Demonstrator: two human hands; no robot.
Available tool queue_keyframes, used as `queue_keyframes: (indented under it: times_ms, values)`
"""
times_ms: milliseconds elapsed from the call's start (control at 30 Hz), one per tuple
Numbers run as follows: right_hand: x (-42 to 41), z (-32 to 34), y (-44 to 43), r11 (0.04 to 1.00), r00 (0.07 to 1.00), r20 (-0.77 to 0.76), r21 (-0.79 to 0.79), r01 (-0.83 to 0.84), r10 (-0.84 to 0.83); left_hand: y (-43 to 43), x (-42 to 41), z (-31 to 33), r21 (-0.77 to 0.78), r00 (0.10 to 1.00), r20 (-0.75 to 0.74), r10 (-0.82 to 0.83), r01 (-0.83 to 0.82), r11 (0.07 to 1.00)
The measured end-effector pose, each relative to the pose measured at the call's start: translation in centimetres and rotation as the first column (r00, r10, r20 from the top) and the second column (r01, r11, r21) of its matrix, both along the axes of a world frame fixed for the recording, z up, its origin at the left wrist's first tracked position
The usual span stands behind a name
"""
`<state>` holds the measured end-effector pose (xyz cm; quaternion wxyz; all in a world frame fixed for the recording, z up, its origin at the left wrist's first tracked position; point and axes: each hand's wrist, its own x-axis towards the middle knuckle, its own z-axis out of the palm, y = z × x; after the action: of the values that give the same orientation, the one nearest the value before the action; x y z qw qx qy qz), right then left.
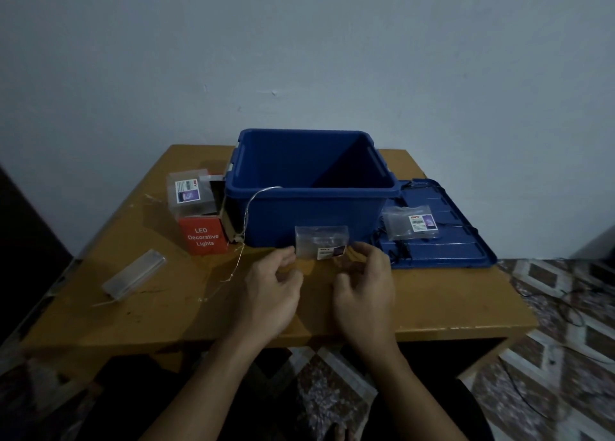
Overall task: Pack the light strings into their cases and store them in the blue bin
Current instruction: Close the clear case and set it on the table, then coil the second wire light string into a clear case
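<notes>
Both hands, left (271, 284) and right (362, 284), pinch the side edges of a clear case (321, 241), lifted just beyond them against the blue bin's (312, 214) front wall. Bare table (432, 300) lies under and around the hands; a thin light string (248, 212) trails left of them.

One blue bin (312, 187) and one lid (446, 237). Three clear cases with labels: one (321, 242), a second (411, 222) and a third (186, 191). One red box (203, 235), one battery pack (134, 273), one wire string (248, 214), two hands (271, 287) (364, 289).
</notes>
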<state>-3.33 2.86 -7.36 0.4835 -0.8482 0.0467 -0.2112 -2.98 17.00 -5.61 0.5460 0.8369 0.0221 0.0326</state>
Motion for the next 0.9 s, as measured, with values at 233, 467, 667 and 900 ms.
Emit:
queue_keyframes:
  times_ms: [233, 467, 667, 900]
  values:
    - [-0.6, 0.3, 0.9, 0.999, 0.989, 0.145, -0.041, 0.009, -0.003, 0.5, -2.1, 3.0, 0.042, 0.983, 0.179, -0.037, 0.030, 0.999]
    - [1.6, 5.1, 2.8, 0.905, 0.942, 0.301, -0.425, -0.005, 0.147, 2.9, -2.5, 7.7, 0.086, 0.869, 0.490, 0.067, -0.124, 0.989]
    - [5.8, 9.8, 3.8, 0.669, 0.949, 0.125, -0.735, -0.108, 0.291, 5.3, -0.1, 8.1, 0.316, 0.964, 0.204, 0.168, -0.227, 0.921]
    - [7.3, 11.9, 4.1, 0.550, 0.900, -0.157, -0.744, -0.379, 0.407, 5.3, 0.2, 7.1, 0.372, 0.997, -0.003, 0.071, -0.065, 0.926]
